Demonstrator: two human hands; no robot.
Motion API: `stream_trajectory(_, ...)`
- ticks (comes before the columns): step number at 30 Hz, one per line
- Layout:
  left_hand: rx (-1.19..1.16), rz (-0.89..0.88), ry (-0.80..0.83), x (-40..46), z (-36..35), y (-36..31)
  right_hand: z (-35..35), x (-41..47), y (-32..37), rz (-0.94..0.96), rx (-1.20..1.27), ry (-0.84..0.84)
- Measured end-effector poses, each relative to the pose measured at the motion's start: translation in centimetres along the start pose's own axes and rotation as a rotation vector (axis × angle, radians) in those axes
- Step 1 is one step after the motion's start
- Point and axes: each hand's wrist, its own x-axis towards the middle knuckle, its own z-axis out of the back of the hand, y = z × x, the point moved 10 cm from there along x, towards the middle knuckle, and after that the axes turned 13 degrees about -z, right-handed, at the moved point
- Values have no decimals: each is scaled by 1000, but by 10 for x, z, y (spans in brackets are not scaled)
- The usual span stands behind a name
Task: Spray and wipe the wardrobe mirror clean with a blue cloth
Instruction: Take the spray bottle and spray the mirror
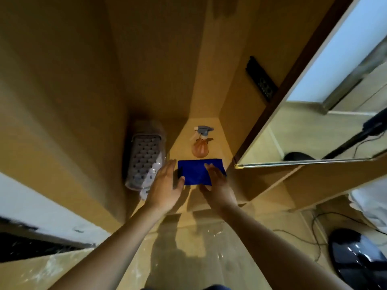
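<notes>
blue cloth (196, 171) flat on shelf | right hand (217, 181) fingers straight, resting on it | left hand (165, 185) fingers spread, beside

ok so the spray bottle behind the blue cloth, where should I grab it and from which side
Probably by the narrow neck just under the grey trigger head of the spray bottle, which seems to stand upright on the shelf. Come from the near side, over the blue cloth: the nozzle points left, the wardrobe walls close in beside it, and the right hand is nearest.
</notes>
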Motion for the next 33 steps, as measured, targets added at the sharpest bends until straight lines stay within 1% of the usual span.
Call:
stream_trajectory(4,-13,-71,-53,45,-33,26,-1,69,-4,68,174,-112)
stream_trajectory(7,-24,-129,-89,71,-58,41,0,111,-9,126,156,-252)
stream_trajectory(10,-53,-127,-98,94,-82,56,-1,144,-19,111,190,-323)
stream_trajectory(14,-104,-108,-66,116,-107,72,-6,179,-31,87,360,-271)
stream_trajectory(18,-115,-106,-57,127,-117,78,-19,202,-33,11,575,-66)
stream_trajectory(20,-103,-110,-64,127,-118,80,-26,211,-32,-24,654,6)
stream_trajectory(25,-127,-116,-67,128,-117,84,-36,225,-20,-7,678,48)
stream_trajectory(33,-105,-114,-62,128,-116,85,-37,220,-11,49,759,28)
